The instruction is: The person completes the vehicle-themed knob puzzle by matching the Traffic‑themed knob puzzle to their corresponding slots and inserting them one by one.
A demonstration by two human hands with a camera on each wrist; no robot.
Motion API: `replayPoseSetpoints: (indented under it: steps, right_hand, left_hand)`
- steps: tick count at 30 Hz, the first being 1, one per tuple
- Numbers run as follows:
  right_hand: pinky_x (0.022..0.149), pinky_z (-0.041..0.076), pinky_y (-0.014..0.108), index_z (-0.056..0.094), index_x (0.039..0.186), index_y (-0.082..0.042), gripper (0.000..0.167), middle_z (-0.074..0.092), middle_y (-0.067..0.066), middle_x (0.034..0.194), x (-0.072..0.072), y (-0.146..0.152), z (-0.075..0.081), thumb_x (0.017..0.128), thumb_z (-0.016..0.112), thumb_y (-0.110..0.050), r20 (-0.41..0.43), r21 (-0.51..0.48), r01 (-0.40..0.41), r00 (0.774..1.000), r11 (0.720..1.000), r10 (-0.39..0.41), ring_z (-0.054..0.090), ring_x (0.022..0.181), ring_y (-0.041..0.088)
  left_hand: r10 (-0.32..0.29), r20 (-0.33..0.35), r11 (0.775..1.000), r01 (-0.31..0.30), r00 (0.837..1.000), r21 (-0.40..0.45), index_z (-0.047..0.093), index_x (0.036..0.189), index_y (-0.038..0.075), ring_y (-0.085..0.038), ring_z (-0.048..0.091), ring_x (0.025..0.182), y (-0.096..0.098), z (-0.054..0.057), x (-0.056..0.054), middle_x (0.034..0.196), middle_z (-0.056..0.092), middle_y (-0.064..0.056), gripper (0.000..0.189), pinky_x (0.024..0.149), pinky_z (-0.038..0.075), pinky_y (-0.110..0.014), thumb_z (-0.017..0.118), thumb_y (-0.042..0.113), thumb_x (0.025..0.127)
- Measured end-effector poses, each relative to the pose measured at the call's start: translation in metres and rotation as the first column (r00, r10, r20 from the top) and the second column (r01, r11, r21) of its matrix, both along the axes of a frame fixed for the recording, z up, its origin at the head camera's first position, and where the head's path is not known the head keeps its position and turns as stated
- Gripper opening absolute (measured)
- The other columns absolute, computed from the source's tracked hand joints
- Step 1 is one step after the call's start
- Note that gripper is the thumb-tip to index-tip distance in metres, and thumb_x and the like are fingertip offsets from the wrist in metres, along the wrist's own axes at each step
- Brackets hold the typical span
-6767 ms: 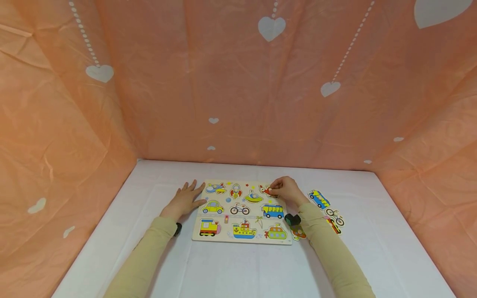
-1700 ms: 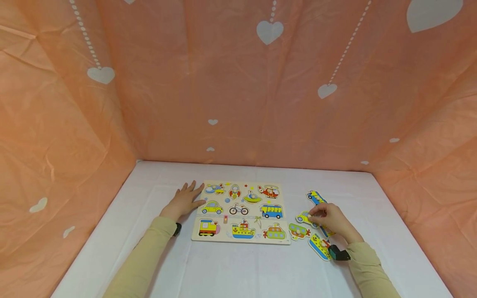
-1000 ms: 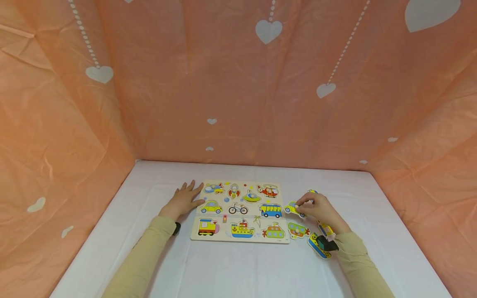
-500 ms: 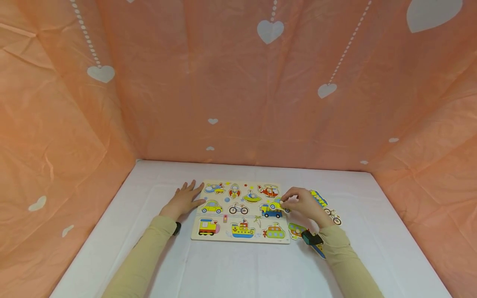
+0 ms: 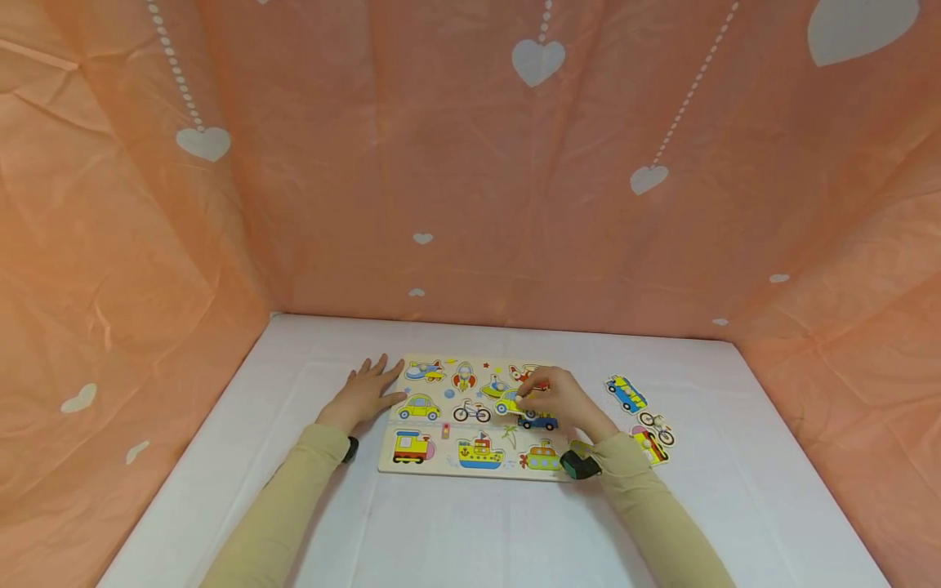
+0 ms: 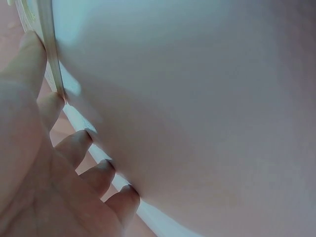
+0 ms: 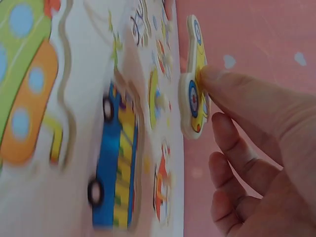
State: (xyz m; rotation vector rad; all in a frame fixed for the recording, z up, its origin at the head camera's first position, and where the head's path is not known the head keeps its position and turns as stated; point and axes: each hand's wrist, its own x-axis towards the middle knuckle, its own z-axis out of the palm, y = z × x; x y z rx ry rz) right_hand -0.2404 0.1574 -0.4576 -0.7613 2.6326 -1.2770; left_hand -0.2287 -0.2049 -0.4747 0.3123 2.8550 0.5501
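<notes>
My right hand (image 5: 562, 396) pinches a yellow car puzzle piece (image 5: 507, 403) by its knob, thumb and finger on it. In the right wrist view the car piece (image 7: 195, 94) hangs above the board's surface, tilted, with the other fingers loosely bent behind it. Beneath lies the wooden vehicle puzzle board (image 5: 448, 457), with printed pictures of a car, bicycle, bus, train, boat and submarine. Plane, rocket, saucer and helicopter pieces sit in its top row. My left hand (image 5: 360, 398) is spread at the board's left edge, its thumb (image 6: 33, 49) touching that edge.
To the right of the board lie a loose bus piece (image 5: 626, 394), a bicycle piece (image 5: 657, 429) and a train piece (image 5: 650, 447), close together. My right wrist and sleeve cover part of a green submarine piece (image 5: 581, 447). A pink heart-patterned cloth (image 5: 456, 163) stands behind the white table (image 5: 470, 531).
The right hand, earlier at the helicopter on the board, took the yellow car piece from the loose pieces and carried it left over the board. My left hand has stayed in place.
</notes>
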Motion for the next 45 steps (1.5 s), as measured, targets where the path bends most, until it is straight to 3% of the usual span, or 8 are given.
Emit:
replayPoseSetpoints:
  steps: [6,9,12,17,23,30,40,45]
  right_hand:
    - [0.09,0.046,0.048,0.074,0.084,-0.014,0.009,0.065,-0.004,0.087,0.0,-0.025,-0.002,0.078,0.08,-0.014,0.004,-0.025,-0.04,0.999,0.999,0.04,0.059,0.102,0.031]
    - [0.095,0.044,0.047,0.074,0.084,-0.014,0.009,0.065,-0.005,0.086,0.0,-0.037,-0.002,0.078,0.08,-0.014,-0.008,-0.021,-0.053,0.999,0.998,0.053,0.06,0.101,0.026]
    - [0.092,0.046,0.045,0.074,0.085,-0.013,0.009,0.065,-0.005,0.085,-0.001,-0.049,-0.002,0.078,0.08,-0.012,-0.043,-0.011,-0.072,0.997,0.997,0.071,0.06,0.089,0.018]
    - [0.09,0.047,0.044,0.075,0.084,-0.013,0.009,0.066,-0.006,0.083,-0.002,-0.065,-0.005,0.078,0.08,-0.012,-0.066,0.01,-0.083,0.994,0.997,0.083,0.06,0.088,0.015]
    - [0.088,0.044,0.038,0.074,0.083,-0.016,0.007,0.064,-0.01,0.084,-0.004,-0.081,-0.009,0.079,0.079,-0.015,-0.035,-0.003,-0.09,0.995,0.996,0.09,0.057,0.089,0.013]
    - [0.067,0.05,0.028,0.074,0.087,-0.013,0.009,0.063,-0.006,0.085,-0.006,-0.099,-0.012,0.08,0.079,-0.015,0.025,-0.044,-0.115,0.993,0.992,0.116,0.056,0.078,0.013]
    - [0.067,0.045,0.025,0.075,0.087,-0.013,0.009,0.062,-0.004,0.086,-0.002,-0.121,-0.01,0.079,0.079,-0.013,0.072,-0.032,-0.091,0.993,0.995,0.093,0.052,0.079,0.014]
    - [0.074,0.044,0.027,0.075,0.086,-0.012,0.009,0.063,-0.006,0.088,-0.003,-0.127,-0.012,0.079,0.08,-0.012,0.098,-0.036,-0.067,0.993,0.997,0.07,0.053,0.085,0.015]
  left_hand:
    - [0.013,0.009,1.0,-0.013,1.0,0.005,0.028,0.151,0.013,-0.051,0.007,0.139,0.0,-0.001,0.001,0.155,0.014,-0.025,0.071,0.109,0.007,-0.063,0.059,0.041,0.093]
    - [0.016,0.015,1.0,-0.016,1.0,0.005,0.028,0.151,0.014,-0.05,0.007,0.139,0.0,-0.002,0.0,0.155,0.014,-0.024,0.072,0.11,0.006,-0.062,0.059,0.042,0.094]
    - [0.015,0.014,1.0,-0.015,1.0,0.003,0.027,0.152,0.014,-0.049,0.006,0.14,0.0,-0.002,0.0,0.155,0.013,-0.023,0.071,0.11,0.006,-0.061,0.058,0.042,0.094]
    - [0.011,0.006,1.0,-0.011,1.0,-0.008,0.027,0.152,0.014,-0.049,0.007,0.139,-0.001,-0.002,0.0,0.155,0.014,-0.023,0.07,0.11,0.007,-0.062,0.058,0.041,0.094]
    - [0.002,0.004,1.0,-0.002,1.0,-0.023,0.028,0.152,0.014,-0.05,0.009,0.139,0.0,-0.003,-0.001,0.155,0.015,-0.024,0.071,0.11,0.009,-0.063,0.058,0.043,0.094]
    - [-0.004,-0.001,0.999,0.004,1.0,-0.033,0.027,0.152,0.013,-0.051,0.009,0.138,0.0,0.0,-0.001,0.154,0.015,-0.025,0.071,0.109,0.01,-0.063,0.057,0.041,0.094]
    - [-0.013,-0.006,0.999,0.013,1.0,-0.031,0.029,0.151,0.012,-0.052,0.01,0.138,-0.001,-0.001,-0.002,0.154,0.015,-0.027,0.07,0.108,0.01,-0.065,0.057,0.042,0.095]
    - [-0.017,-0.009,0.999,0.016,1.0,-0.03,0.029,0.151,0.012,-0.053,0.01,0.137,-0.001,-0.001,-0.002,0.154,0.016,-0.027,0.07,0.108,0.011,-0.065,0.057,0.042,0.095]
